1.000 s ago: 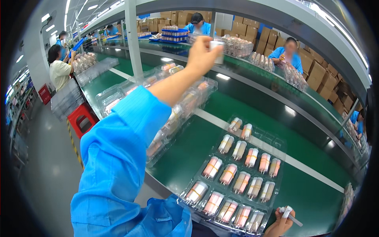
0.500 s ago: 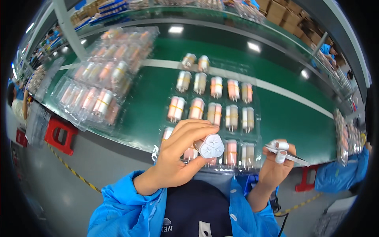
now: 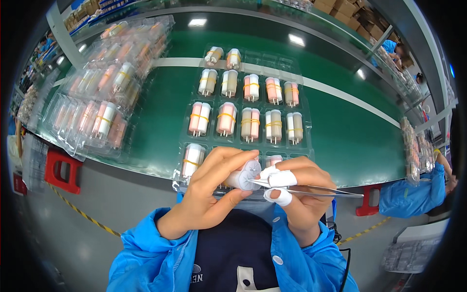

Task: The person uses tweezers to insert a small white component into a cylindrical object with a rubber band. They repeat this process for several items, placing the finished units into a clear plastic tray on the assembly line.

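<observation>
My left hand [image 3: 202, 197] is wrapped round a bundle of capped tubes [image 3: 242, 179], its pale, lobed end turned to the right. Pinched in my right hand [image 3: 311, 202] is a pair of metal tweezers [image 3: 335, 192], whose tips meet that end face; I cannot make out anything between them. White tape covers fingertips on my right hand. Beneath both hands lies a clear plastic tray [image 3: 279, 61] with rows of similar bundles in pink, white and beige, held by yellow bands, metal prongs showing at their lower ends. My hands hide part of the front row.
Stacked clear trays of tubes [image 3: 104, 82] stand on the left of the green table [image 3: 340, 141]. Red stools [image 3: 63, 171] are at the table's front edge on both sides. A co-worker's blue sleeve [image 3: 413, 187] shows at the right, near more filled trays [image 3: 411, 151].
My right hand has come in from the right, bringing the tweezers to the end of the bundle. My left hand still holds the bundle. The whole view has shifted slightly.
</observation>
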A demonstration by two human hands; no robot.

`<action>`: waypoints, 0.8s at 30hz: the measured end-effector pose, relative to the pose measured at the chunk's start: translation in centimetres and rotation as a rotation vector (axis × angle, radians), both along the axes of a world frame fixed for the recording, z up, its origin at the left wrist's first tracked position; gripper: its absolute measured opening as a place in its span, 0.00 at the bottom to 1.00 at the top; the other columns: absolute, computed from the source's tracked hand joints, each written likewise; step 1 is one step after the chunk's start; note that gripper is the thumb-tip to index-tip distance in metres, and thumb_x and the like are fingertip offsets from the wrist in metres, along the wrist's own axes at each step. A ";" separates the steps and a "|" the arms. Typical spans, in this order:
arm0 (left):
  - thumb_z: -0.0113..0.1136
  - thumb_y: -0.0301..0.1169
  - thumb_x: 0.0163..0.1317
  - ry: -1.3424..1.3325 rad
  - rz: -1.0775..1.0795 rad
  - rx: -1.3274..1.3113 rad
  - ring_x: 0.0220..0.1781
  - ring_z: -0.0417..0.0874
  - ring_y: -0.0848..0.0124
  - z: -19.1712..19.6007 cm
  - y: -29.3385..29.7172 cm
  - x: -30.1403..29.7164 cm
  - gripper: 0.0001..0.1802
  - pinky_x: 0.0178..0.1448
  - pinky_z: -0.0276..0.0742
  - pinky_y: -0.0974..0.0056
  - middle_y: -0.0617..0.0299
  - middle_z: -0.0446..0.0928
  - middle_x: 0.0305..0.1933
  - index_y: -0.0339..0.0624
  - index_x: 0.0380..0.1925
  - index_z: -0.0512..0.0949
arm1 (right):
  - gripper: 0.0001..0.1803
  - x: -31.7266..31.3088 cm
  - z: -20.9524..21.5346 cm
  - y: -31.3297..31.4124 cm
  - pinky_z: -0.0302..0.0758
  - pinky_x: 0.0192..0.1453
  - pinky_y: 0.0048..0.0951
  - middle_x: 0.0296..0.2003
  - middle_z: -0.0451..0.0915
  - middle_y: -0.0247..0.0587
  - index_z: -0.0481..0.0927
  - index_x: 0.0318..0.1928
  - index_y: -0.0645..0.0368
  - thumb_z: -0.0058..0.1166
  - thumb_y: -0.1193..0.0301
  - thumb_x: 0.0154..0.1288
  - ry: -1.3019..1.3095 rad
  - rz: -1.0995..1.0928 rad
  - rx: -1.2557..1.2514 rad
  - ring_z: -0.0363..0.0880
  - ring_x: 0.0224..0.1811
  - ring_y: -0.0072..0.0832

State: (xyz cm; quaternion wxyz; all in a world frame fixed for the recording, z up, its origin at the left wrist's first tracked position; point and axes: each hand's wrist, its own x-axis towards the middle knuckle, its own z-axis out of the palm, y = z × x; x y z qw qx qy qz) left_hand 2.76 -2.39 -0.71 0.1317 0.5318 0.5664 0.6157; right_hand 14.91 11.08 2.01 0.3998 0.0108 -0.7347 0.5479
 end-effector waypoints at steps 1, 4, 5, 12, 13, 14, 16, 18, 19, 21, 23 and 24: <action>0.62 0.20 0.50 -0.001 -0.006 0.008 0.47 0.75 0.58 -0.1 0.0 -0.1 0.29 0.51 0.72 0.61 0.47 0.73 0.48 0.31 0.56 0.71 | 0.12 0.0 0.0 0.0 0.79 0.39 0.29 0.33 0.84 0.46 0.84 0.35 0.64 0.68 0.78 0.47 -0.020 -0.005 0.009 0.83 0.35 0.34; 0.62 0.20 0.51 0.001 -0.022 0.009 0.47 0.76 0.59 -0.4 0.1 -0.3 0.29 0.49 0.72 0.62 0.47 0.73 0.48 0.30 0.57 0.71 | 0.11 -0.2 -0.3 0.1 0.79 0.39 0.29 0.33 0.83 0.47 0.84 0.35 0.64 0.68 0.78 0.48 -0.041 -0.014 0.016 0.84 0.36 0.34; 0.62 0.20 0.51 0.008 -0.020 0.007 0.47 0.76 0.59 -0.5 0.1 -0.4 0.29 0.50 0.72 0.62 0.48 0.73 0.48 0.30 0.57 0.71 | 0.11 -0.3 -0.4 0.1 0.79 0.39 0.29 0.33 0.83 0.48 0.83 0.35 0.64 0.67 0.78 0.48 -0.041 -0.017 0.015 0.84 0.36 0.34; 0.62 0.19 0.50 0.023 -0.027 -0.001 0.46 0.76 0.59 -0.6 0.1 -0.7 0.30 0.49 0.72 0.62 0.48 0.72 0.47 0.30 0.57 0.71 | 0.11 -0.6 -0.6 0.3 0.80 0.42 0.30 0.33 0.83 0.49 0.83 0.36 0.65 0.65 0.78 0.49 -0.048 -0.012 0.050 0.84 0.36 0.34; 0.62 0.19 0.49 0.028 -0.028 -0.003 0.46 0.75 0.59 -0.6 0.1 -0.7 0.30 0.49 0.72 0.62 0.48 0.72 0.47 0.30 0.57 0.71 | 0.11 -0.6 -0.7 0.3 0.80 0.43 0.31 0.33 0.83 0.49 0.83 0.36 0.65 0.65 0.78 0.49 -0.051 -0.013 0.051 0.84 0.36 0.34; 0.62 0.19 0.49 0.029 -0.028 -0.007 0.46 0.75 0.59 -0.6 0.1 -0.7 0.30 0.49 0.72 0.62 0.48 0.72 0.47 0.30 0.57 0.71 | 0.11 -0.6 -0.7 0.3 0.80 0.43 0.31 0.33 0.83 0.49 0.83 0.36 0.65 0.65 0.78 0.49 -0.053 -0.014 0.051 0.84 0.36 0.34; 0.62 0.18 0.49 0.032 -0.028 -0.015 0.46 0.75 0.59 -0.7 0.1 -0.7 0.30 0.48 0.72 0.62 0.48 0.72 0.47 0.30 0.57 0.71 | 0.11 -0.6 -0.9 0.3 0.79 0.43 0.31 0.33 0.83 0.49 0.83 0.36 0.65 0.65 0.78 0.49 -0.054 -0.020 0.040 0.84 0.36 0.34; 0.62 0.18 0.49 0.029 -0.029 -0.012 0.46 0.75 0.59 -0.6 0.2 -0.8 0.30 0.48 0.72 0.62 0.48 0.72 0.47 0.30 0.57 0.71 | 0.11 -0.6 -1.0 0.2 0.79 0.44 0.31 0.33 0.83 0.49 0.83 0.36 0.65 0.65 0.78 0.49 -0.052 -0.021 0.025 0.84 0.36 0.34; 0.62 0.18 0.49 0.028 -0.029 -0.011 0.46 0.75 0.59 -0.6 0.2 -0.8 0.30 0.48 0.72 0.62 0.48 0.72 0.47 0.30 0.57 0.71 | 0.11 -0.6 -1.0 0.2 0.79 0.44 0.31 0.33 0.83 0.50 0.83 0.36 0.65 0.65 0.78 0.49 -0.050 -0.019 0.016 0.84 0.35 0.34; 0.62 0.17 0.49 0.023 -0.031 -0.014 0.46 0.75 0.59 -0.5 0.1 -0.8 0.30 0.48 0.73 0.62 0.48 0.72 0.48 0.30 0.56 0.71 | 0.11 -0.6 -1.0 0.1 0.79 0.45 0.32 0.33 0.83 0.50 0.83 0.36 0.65 0.65 0.78 0.49 -0.057 -0.016 -0.001 0.84 0.36 0.34; 0.61 0.17 0.49 0.019 -0.027 -0.016 0.46 0.75 0.59 -0.5 0.1 -0.8 0.30 0.48 0.73 0.62 0.48 0.72 0.47 0.30 0.56 0.71 | 0.11 -0.6 -1.1 0.1 0.79 0.45 0.32 0.33 0.83 0.50 0.83 0.37 0.65 0.65 0.78 0.50 -0.075 -0.014 -0.017 0.84 0.36 0.33; 0.61 0.17 0.49 0.017 -0.023 -0.018 0.46 0.75 0.59 -0.5 0.1 -0.8 0.30 0.48 0.73 0.62 0.48 0.72 0.47 0.30 0.56 0.71 | 0.11 -0.6 -1.1 0.0 0.79 0.45 0.32 0.33 0.83 0.50 0.83 0.37 0.65 0.65 0.78 0.50 -0.076 -0.020 -0.031 0.84 0.36 0.33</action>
